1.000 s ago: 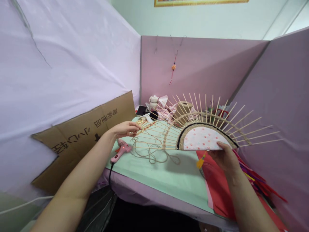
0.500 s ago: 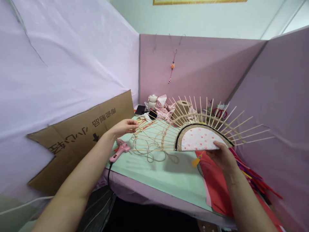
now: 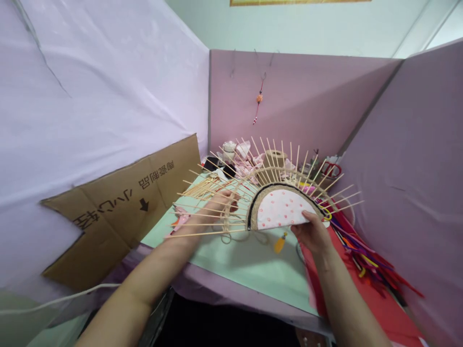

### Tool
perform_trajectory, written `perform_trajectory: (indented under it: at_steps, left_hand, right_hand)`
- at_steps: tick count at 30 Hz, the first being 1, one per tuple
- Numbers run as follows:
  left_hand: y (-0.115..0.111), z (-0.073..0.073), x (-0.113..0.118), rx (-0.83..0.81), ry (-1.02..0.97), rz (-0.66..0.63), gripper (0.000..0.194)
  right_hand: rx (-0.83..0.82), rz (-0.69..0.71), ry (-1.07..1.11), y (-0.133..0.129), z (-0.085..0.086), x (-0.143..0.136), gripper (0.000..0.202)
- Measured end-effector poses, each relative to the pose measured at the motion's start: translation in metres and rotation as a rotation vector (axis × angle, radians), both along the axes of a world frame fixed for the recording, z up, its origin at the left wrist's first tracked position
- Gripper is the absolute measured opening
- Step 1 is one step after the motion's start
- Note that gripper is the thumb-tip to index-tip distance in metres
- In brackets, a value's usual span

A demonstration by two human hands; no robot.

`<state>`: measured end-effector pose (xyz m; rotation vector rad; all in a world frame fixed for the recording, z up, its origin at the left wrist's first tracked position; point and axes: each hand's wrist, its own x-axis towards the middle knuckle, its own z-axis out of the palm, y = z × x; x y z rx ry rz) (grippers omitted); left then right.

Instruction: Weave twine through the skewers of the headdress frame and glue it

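Observation:
A half-round fan frame (image 3: pixel 282 209) has a white face with pink dots, a black and twine-wrapped rim, and thin sticks fanning outward. My right hand (image 3: pixel 314 231) grips its lower right edge, thumb on the white face. Behind the left sticks, my left hand (image 3: pixel 227 200) is closed near the twine woven across them; what its fingers hold is too small to make out. Loose twine (image 3: pixel 237 236) lies in loops below the sticks. A yellow tassel (image 3: pixel 280 243) shows under the fan's flat edge.
A pink glue gun (image 3: pixel 181 219) lies at the table's left, partly behind the sticks. Loose sticks (image 3: pixel 202 188), a lidded jar (image 3: pixel 229 150) and a twine roll (image 3: pixel 275 158) are farther back. Red sheets (image 3: pixel 347 279) and coloured pipe cleaners (image 3: pixel 376 262) lie right; cardboard (image 3: pixel 119 207) leans left.
The fan has shifted left and turned slightly with my right hand. My left hand has moved right, from beyond the stick tips to behind the left sticks.

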<state>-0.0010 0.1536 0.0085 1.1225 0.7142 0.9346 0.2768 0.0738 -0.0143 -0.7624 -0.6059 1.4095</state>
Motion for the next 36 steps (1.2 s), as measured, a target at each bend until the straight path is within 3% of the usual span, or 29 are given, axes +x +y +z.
perform_trajectory:
  at_steps: [3,6,12,17,20,23,25,29,32,36]
  left_hand:
    - [-0.008,-0.012,0.032,-0.017,-0.107,0.005,0.023]
    - [-0.009,-0.022,0.043,-0.023,-0.173,0.066,0.023]
    - [-0.008,-0.037,0.039,-0.004,-0.196,0.178,0.027]
    - [-0.008,-0.048,0.02,0.058,-0.169,0.316,0.031]
    - [-0.007,-0.054,0.003,0.131,-0.214,0.519,0.041]
    - [-0.008,-0.052,-0.009,0.205,-0.346,0.787,0.036]
    - [-0.012,-0.044,-0.012,0.178,-0.459,0.724,0.026]
    - [-0.024,-0.022,-0.008,0.07,-0.623,0.397,0.019]
    - [-0.03,-0.012,-0.001,0.05,-0.668,0.362,0.018]
    - [-0.03,-0.009,0.002,0.017,-0.664,0.343,0.021]
  right_hand:
    - [0.01,-0.003,0.045,0.005,-0.002,-0.011,0.021]
    - [0.007,-0.064,0.1,0.007,-0.002,-0.015,0.02]
    - [0.001,-0.118,0.137,0.007,-0.005,-0.019,0.027]
    - [0.001,-0.16,0.144,0.007,-0.008,-0.02,0.022]
    - [0.03,-0.186,0.149,0.007,-0.009,-0.018,0.023]
    - [0.033,-0.199,0.147,0.007,-0.011,-0.017,0.023]
    - [0.034,-0.194,0.14,0.007,-0.012,-0.016,0.021]
    - [0.046,-0.185,0.122,0.007,-0.015,-0.015,0.024]
    - [0.056,-0.18,0.112,0.006,-0.017,-0.015,0.026]
    - [0.055,-0.165,0.116,0.005,-0.017,-0.015,0.025]
